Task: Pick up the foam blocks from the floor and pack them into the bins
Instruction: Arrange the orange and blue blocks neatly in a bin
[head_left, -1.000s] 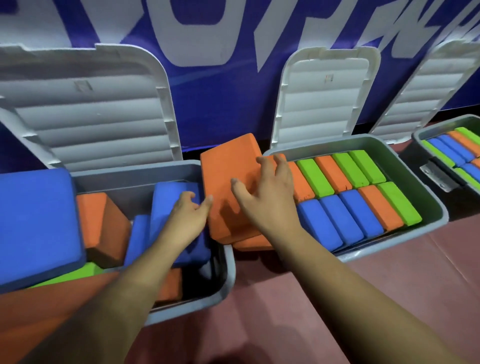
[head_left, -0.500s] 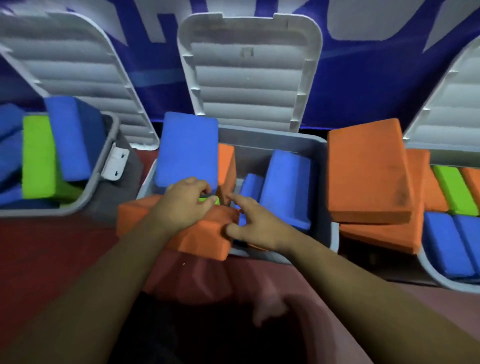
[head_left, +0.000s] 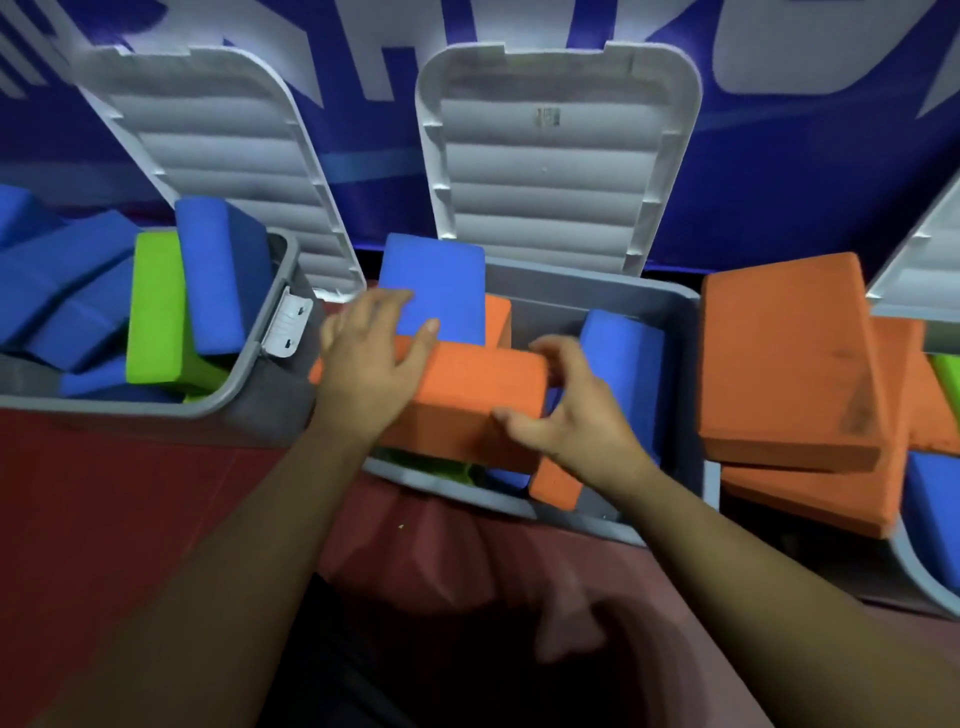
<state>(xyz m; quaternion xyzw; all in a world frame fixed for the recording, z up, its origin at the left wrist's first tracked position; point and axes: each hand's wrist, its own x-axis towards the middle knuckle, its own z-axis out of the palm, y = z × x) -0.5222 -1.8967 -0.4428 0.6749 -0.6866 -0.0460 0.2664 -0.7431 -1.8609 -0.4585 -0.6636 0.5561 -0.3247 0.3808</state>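
One rectangular orange foam block (head_left: 467, 400) is held across the front of the middle grey plastic bin (head_left: 571, 296), not yet seated. Its right end is gripped by the right hand (head_left: 571, 415), fingers curled. The left hand (head_left: 374, 364) is laid on its left part, fingers spread. It is best turned on edge and pressed down beside the upright blue foam block (head_left: 623, 364), so that no gap is wasted.

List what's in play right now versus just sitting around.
In play: orange block, left hand resting on it, right hand gripping its end, middle bin under it.
Idle: left bin, orange stack at right, open lids, blue banner.
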